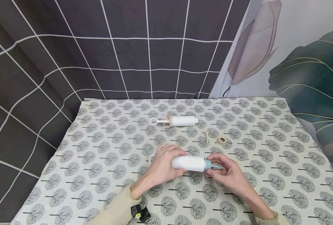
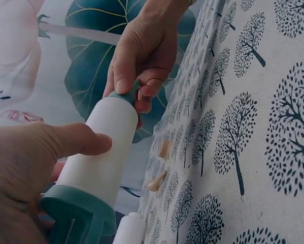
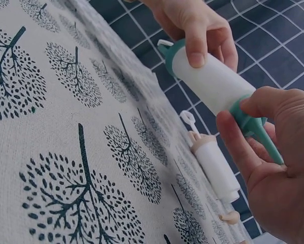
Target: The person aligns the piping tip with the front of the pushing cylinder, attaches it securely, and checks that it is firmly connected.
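Above the tree-patterned cloth, a large white plunger syringe (image 1: 193,163) lies across both hands. My left hand (image 1: 164,162) grips its barrel near the plunger end, thumb along the near side; the white loop handle shows partly behind that hand. A green flanged collar (image 2: 78,203) closes the plunger end in the left wrist view. At the other end, my right hand (image 1: 231,175) pinches the green nozzle cap (image 1: 208,164) between thumb and fingers. The slim green nozzle (image 3: 266,142) sticks out of the cap toward the right palm.
A second syringe (image 1: 184,121) with a beige collar lies farther back on the table. Right of it are a small beige nozzle (image 1: 207,137) and a beige ring cap (image 1: 222,140). A dark gridded curtain (image 1: 132,53) hangs behind the table.
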The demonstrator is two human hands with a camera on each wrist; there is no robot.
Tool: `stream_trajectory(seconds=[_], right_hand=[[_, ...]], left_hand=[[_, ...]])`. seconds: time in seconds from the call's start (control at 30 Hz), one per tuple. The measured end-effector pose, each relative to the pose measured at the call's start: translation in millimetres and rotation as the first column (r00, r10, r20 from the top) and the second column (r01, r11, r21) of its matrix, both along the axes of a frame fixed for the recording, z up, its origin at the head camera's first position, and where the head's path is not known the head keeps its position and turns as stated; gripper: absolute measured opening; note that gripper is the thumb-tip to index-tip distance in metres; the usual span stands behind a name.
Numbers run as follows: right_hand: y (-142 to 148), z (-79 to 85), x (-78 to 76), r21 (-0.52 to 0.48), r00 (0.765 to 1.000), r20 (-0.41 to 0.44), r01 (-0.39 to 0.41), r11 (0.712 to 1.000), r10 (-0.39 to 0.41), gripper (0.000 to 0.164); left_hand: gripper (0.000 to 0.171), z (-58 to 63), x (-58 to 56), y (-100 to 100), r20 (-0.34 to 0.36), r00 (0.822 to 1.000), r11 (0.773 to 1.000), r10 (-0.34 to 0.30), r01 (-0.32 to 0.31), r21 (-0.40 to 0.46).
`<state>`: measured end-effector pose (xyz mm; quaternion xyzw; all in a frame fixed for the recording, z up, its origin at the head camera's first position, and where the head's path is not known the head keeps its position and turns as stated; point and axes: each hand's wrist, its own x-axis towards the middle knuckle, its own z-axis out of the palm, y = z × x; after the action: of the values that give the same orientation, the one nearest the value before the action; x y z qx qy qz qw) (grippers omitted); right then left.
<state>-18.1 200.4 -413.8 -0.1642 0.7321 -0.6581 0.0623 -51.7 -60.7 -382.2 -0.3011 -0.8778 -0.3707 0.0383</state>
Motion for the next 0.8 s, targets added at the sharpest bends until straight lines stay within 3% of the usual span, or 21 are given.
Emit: stream_trajectory(seconds=[0.2, 0.47, 0.6, 0.8], right_hand=[[-0.8, -1.2, -1.3, 0.073, 0.996, -0.073, 0.049, 0.996, -0.043, 0.040], [-3.9, 2.2, 1.2, 0.155, 0.993, -0.092, 0.093, 0.983, -0.079, 0.031], [-3.8, 3.1, 1.9, 0.180, 0.994, -0.068, 0.094, 0.979, -0.083, 0.028], [-1.8, 3.5, 1.0, 0.109, 0.999, 0.003, 0.037, 0.993, -0.037, 0.025]], left_hand=[[0.045, 1.8, -0.1, 0.4, 0.001, 1.000, 1.000, 0.000, 0.000, -0.014], [0.045, 4.8, 2.3, -0.3, 0.018, 1.000, 0.999, -0.004, 0.005, -0.035], [0.045, 5.3, 3.0, -0.1, 0.014, 1.000, 0.999, -0.008, 0.008, -0.037], [0.044, 5.0, 3.7, 0.1, 0.013, 1.000, 0.999, -0.014, 0.014, -0.031]])
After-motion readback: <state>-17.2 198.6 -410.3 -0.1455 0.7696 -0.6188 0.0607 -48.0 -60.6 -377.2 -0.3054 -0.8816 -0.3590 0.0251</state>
